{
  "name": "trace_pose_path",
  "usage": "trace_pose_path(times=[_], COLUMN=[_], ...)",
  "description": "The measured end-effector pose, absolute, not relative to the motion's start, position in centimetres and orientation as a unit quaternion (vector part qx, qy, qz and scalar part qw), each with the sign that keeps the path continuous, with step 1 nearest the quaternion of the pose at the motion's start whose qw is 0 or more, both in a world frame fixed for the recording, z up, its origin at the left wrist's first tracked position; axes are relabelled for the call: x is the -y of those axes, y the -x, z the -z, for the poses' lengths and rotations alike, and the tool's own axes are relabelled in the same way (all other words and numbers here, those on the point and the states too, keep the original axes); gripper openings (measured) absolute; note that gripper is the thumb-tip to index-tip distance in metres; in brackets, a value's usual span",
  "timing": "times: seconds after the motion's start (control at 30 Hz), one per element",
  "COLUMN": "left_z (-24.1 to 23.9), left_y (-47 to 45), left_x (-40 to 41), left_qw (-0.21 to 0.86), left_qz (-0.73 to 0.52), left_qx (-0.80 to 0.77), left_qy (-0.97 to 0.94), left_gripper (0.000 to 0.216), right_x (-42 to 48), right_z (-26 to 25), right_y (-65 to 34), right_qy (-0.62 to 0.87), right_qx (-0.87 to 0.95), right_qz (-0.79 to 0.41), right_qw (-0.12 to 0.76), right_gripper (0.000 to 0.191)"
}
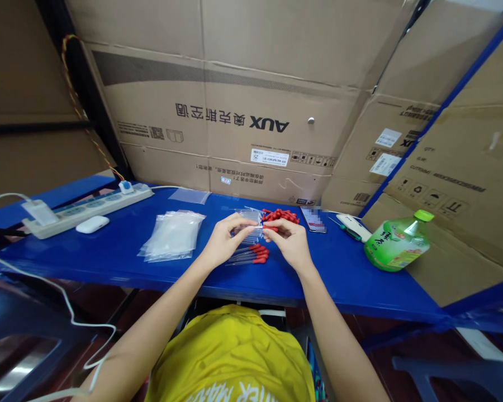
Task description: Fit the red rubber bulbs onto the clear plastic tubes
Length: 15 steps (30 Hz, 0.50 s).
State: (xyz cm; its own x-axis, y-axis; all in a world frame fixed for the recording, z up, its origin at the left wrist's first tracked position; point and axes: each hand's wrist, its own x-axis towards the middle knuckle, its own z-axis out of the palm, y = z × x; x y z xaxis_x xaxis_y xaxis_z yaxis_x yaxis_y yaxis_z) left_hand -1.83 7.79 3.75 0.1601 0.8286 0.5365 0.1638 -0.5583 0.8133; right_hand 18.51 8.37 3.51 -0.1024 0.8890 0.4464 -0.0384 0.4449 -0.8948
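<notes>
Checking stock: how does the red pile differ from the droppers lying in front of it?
The red pile is loose caps in a heap; the droppers are clear tubes with red caps, laid side by side. The red pile lies farther back, the droppers nearer the front edge. Both rest on the blue table.

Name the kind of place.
Probably a makeshift packing bench in a storeroom: blue shelf, cardboard cartons behind, clear bags, red-capped droppers, one pinched between left hand and right hand.

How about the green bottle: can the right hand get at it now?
Probably yes: bare table lies between the right hand and the bottle, though that hand now pinches a dropper.
</notes>
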Motion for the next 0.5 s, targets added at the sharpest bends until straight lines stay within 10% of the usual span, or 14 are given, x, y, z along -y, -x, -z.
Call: trace_pose_path(times=[0.23, 0.5], left_z=[-4.5, -5.4], left_y=[2.0, 1.0], left_x=[-8.0, -6.7], left_qw=[0.656, 0.76], left_qz=[-0.571, -0.556], left_qx=[-0.244, -0.143], left_qy=[-0.43, -0.304], left_gripper=[0.044, 0.043], right_x=[-8.5, -8.1], right_z=[-3.0, -2.5], right_y=[-18.0, -16.9], right_qy=[0.365, 0.368], right_qx=[0.631, 0.689], right_qz=[-0.331, -0.261], right_qw=[0.599, 0.567], right_gripper=[0.019, 0.015])
